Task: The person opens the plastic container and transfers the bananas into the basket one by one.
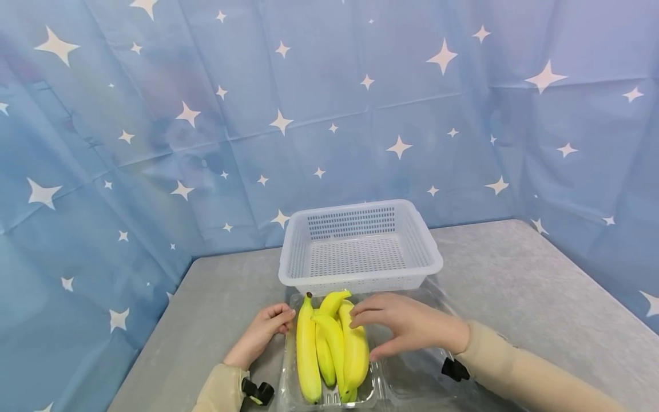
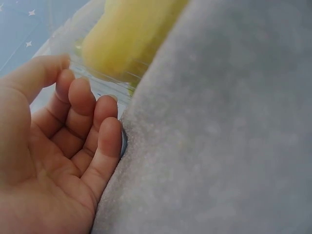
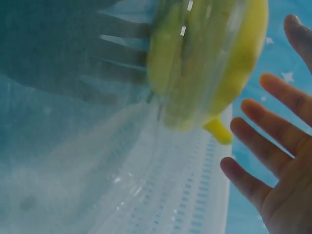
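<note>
Several yellow bananas [image 1: 309, 360] lie side by side in one half of a clear plastic clamshell box [image 1: 289, 380]. Its other half, the clear lid [image 1: 419, 375], lies unfolded to the right. My left hand [image 1: 264, 333] is at the box's left edge; in the left wrist view its thumb and fingertips [image 2: 80, 90] pinch the clear rim. Over the right side of the box hovers my right hand [image 1: 409, 323], fingers spread and slightly bent beside the rightmost banana [image 1: 355, 349]. In the right wrist view, nothing lies between its spread fingers [image 3: 263, 146].
A white perforated plastic basket [image 1: 360, 280] stands right behind the box, with nothing visible inside. The grey tabletop [image 1: 515, 286] extends to both sides. A blue cloth with white stars [image 1: 329, 143] hangs behind and around the table.
</note>
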Available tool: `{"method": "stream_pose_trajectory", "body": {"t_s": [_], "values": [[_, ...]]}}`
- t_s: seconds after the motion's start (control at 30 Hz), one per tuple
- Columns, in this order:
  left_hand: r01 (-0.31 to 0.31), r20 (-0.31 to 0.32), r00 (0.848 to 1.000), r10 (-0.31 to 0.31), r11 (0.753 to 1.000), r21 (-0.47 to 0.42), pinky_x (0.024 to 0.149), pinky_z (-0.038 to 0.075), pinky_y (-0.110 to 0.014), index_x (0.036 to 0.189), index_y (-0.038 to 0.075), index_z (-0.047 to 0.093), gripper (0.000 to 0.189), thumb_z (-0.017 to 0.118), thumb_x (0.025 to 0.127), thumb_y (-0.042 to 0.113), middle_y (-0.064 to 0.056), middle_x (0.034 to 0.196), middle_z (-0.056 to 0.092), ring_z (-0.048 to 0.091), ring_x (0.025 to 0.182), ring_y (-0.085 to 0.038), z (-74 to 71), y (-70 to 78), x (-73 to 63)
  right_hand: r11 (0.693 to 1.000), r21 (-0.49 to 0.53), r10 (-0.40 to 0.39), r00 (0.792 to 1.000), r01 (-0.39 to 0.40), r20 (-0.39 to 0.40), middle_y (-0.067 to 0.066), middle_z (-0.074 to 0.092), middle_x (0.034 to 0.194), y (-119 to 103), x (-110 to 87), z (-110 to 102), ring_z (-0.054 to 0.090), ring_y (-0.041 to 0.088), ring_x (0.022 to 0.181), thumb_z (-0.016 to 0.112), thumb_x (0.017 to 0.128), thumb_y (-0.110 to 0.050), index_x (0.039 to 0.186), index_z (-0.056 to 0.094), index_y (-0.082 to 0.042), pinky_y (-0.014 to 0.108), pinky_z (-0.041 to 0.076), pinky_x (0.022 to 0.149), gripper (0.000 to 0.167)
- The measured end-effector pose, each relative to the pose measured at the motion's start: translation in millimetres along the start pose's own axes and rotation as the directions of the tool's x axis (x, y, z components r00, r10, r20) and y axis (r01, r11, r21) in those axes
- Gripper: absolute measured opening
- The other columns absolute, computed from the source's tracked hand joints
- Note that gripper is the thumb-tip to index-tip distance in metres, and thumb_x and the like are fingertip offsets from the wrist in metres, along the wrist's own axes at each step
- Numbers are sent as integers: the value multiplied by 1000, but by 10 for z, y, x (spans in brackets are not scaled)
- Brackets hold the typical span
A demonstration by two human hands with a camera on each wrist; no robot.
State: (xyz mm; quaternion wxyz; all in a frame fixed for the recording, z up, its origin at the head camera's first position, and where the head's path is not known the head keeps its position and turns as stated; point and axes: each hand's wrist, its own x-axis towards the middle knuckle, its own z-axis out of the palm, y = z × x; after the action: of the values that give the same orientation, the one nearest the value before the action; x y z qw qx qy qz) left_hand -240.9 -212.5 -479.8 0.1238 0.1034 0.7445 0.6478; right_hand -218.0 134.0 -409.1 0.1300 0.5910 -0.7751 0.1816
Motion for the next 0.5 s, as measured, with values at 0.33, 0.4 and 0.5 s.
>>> {"method": "stream_pose_trajectory", "body": {"t_s": [0.33, 0.4, 0.5], "values": [[-9, 3, 1000, 9, 1000, 12, 67, 48, -26, 84, 4, 58, 19, 60, 96, 19, -2, 76, 56, 52, 66, -12, -8, -24, 28, 999, 18, -31, 997, 30, 67, 7, 54, 135, 24, 77, 94, 50, 21, 124, 69, 81, -56, 128, 60, -16, 42, 42, 99, 62], [-4, 1, 1000, 4, 1000, 12, 67, 48, -26, 83, 6, 58, 19, 60, 96, 19, -2, 75, 56, 51, 66, -12, -14, -36, 27, 998, 18, -55, 996, 54, 68, 7, 54, 135, 37, 93, 106, 50, 21, 125, 69, 81, -57, 128, 60, -16, 43, 41, 99, 63], [4, -3, 1000, -3, 1000, 19, 67, 48, -27, 81, 8, 57, 20, 60, 96, 20, -1, 75, 55, 51, 66, -12, -16, -46, 25, 997, 14, -72, 994, 71, 85, 6, 53, 136, 55, 112, 125, 48, 23, 126, 68, 80, -59, 129, 59, -17, 44, 40, 100, 66]]}}
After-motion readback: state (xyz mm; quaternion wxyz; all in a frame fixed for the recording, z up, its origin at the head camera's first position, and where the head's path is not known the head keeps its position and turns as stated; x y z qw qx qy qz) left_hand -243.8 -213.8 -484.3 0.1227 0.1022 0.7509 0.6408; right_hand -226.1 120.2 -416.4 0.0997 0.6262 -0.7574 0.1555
